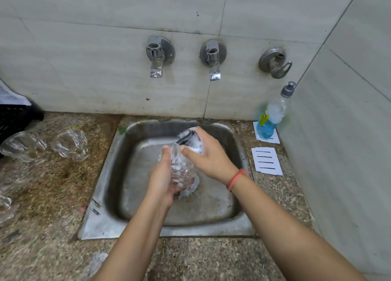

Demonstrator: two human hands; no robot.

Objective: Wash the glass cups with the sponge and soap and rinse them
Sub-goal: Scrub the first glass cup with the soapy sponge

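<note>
Glass cup, foam inside, hung tilted over the steel sink; my left hand curled round it, my right hand gripped the soapy sponge at its rim

Speckled stone counter with inset steel sink; two clear ribbed glass cups (left side); right, blue soap bottle on a white slotted tray, another nearby.

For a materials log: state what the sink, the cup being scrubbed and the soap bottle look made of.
Sink: likely stainless steel, dull brushed finish; grey metallic sheen, water marks. Cup: seemingly clear glass; see-through, moulded pattern. Soap bottle: probably thin clear plastic; blue liquid shows through, grey cap.
</note>
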